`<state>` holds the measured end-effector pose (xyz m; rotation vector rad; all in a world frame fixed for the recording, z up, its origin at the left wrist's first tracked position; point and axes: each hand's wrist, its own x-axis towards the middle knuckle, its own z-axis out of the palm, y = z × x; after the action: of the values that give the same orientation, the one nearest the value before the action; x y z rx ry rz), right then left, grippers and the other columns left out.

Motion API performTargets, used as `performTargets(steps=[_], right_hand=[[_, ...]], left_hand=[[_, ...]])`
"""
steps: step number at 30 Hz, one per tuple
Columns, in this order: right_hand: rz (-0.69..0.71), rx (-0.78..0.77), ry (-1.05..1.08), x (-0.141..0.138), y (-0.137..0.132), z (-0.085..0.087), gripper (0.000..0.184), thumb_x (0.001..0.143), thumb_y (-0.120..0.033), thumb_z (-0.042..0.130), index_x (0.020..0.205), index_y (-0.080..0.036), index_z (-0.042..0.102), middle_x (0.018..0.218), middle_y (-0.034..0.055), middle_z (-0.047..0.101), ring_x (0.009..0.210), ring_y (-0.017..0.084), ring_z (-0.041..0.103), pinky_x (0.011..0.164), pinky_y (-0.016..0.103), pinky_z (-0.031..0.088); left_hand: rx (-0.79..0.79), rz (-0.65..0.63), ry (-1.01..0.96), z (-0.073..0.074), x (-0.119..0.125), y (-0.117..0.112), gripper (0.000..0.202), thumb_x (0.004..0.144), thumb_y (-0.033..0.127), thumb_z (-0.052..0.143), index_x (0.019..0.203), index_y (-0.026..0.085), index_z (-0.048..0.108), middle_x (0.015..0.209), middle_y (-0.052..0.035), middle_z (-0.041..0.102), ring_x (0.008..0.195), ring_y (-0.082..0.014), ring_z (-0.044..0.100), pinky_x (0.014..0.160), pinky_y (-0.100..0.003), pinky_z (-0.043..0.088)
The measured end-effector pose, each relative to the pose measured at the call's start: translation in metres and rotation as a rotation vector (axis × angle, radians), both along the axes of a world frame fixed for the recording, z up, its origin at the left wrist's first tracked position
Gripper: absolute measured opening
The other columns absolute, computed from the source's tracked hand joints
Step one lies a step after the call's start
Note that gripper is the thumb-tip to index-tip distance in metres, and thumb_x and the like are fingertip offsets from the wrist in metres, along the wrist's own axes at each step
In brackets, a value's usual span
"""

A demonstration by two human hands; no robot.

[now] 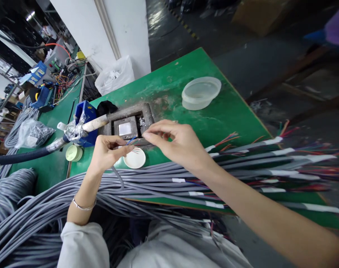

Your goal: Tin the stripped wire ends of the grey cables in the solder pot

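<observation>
Clearance around the grey square metal pot (pixel 125 128)
Bare green tabletop (pixel 228 115) is left open to its right; its left is blocked by a foil-wrapped hose (pixel 74 130), its near side by bundled grey cables (pixel 147 182).

Two hands are counted: left hand (pixel 108 150), right hand (pixel 177 143). One grey cable (pixel 118 178) is singled out; the bundled cables (pixel 158 178) cannot be tallied. One clear bowl (pixel 200 93), one white dish (pixel 136 159), one tape roll (pixel 73 153) and probably two plastic bags (pixel 113 76) are logged.

The square grey metal pot (pixel 125 128) sits sunk into the green table (pixel 172 85), clear plastic bowl (pixel 200 93) off behind-right, white round dish (pixel 136 160) just in front, grey cables (pixel 158 182) piled nearest.
</observation>
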<state>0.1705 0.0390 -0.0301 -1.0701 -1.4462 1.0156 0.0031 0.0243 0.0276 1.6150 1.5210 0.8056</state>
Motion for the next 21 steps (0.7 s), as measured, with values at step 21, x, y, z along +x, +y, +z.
performTargets(steps=[21], right_hand=[[-0.037,0.007,0.282,-0.012,-0.006,-0.008,0.008,0.072,-0.024,0.064,0.067,-0.018,0.067,0.079,0.0051,0.068,0.071,0.015,0.060,0.056,0.027,0.044]], left_hand=[[0.028,0.127,-0.184,-0.008,-0.001,-0.009,0.022,0.058,0.026,0.077,0.046,0.014,0.062,0.040,0.0025,0.053,0.037,-0.0045,0.038,0.038,-0.020,0.024]])
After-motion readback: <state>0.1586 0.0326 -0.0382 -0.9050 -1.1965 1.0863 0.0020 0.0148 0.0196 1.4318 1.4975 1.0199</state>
